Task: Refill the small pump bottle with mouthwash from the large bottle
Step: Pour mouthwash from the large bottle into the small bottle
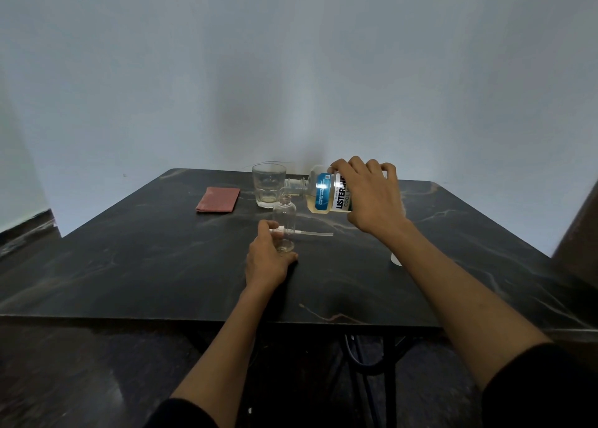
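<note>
The small clear pump bottle [284,220] stands upright and uncapped on the dark marble table [161,265]. My left hand [267,259] grips its lower part. My right hand [369,194] grips the large mouthwash bottle [323,194], which has a blue and white label. It is tipped on its side, its open neck pointing left just above the small bottle's mouth. Pale yellowish liquid lies in the large bottle's lower side. The pump head with its clear tube [310,232] lies on the table behind the small bottle.
A clear drinking glass [268,183] stands just behind the small bottle. A folded reddish cloth [218,199] lies to the left. A small white object [395,259], partly hidden by my right forearm, sits on the table. A wall rises behind the table.
</note>
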